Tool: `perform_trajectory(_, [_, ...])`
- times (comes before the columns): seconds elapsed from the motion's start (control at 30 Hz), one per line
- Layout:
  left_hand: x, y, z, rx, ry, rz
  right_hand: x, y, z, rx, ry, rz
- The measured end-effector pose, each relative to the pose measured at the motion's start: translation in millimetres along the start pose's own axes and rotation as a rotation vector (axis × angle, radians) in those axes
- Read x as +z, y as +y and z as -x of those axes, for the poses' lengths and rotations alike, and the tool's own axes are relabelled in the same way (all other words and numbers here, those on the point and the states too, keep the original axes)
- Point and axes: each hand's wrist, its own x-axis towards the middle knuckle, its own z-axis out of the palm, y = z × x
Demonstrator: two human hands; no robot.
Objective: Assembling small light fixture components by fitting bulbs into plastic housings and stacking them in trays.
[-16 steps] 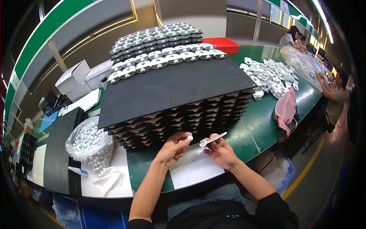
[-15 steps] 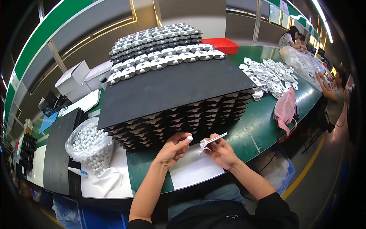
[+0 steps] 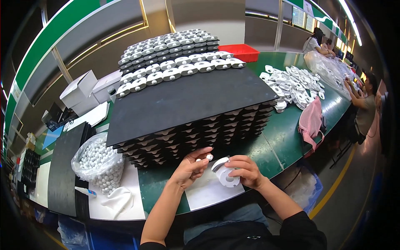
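My left hand (image 3: 192, 170) pinches a small white ball (image 3: 209, 157) between thumb and fingertips. A second white bit shows among its fingers, perhaps another ball. In my right hand (image 3: 246, 171) is a white plastic part (image 3: 227, 179) with a round hole, its flat face turned up toward me. The ball and the part are close together but apart, above a white sheet (image 3: 204, 196) on the green table. Just beyond my hands rises a stack of black boards (image 3: 191, 102) with pale parts between the layers. Finished-looking rows of white parts with balls (image 3: 179, 71) line the top board's far side.
Left of the stack stands a clear bag of white balls (image 3: 100, 162), near a glue tube (image 3: 86, 191) and white cloth (image 3: 118, 202). At right lie a heap of white parts (image 3: 293, 85) and a pink cloth item (image 3: 310, 123). A red bin (image 3: 239, 52) sits behind; other people work far right.
My right hand has turned the white part from edge-on to face-up, bringing its round hole into view. My left hand has shifted slightly, still pinching the ball.
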Motion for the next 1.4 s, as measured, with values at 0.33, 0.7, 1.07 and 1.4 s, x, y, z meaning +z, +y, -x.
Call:
perform_trajectory(0.33, [1.8,-4.0,-2.0,0.038,0.022,-0.184,32.2,-6.8,3.0,0.772,0.418,-0.942])
perform_trajectory(0.7, [4.0,-4.9,-1.9,0.104,0.034,-0.277,38.1,-2.4,-0.1,0.939,0.432,-1.221])
perform_trajectory(1.07, [7.8,-6.3,-1.2,0.275,0.020,-0.478,30.8,-4.1,0.2,1.084,0.275,-1.197])
perform_trajectory(1.4, [-4.4,-1.6,-0.7,0.351,-0.054,-0.498,-9.4,-18.6,-68.8,0.656,-0.100,-0.718])
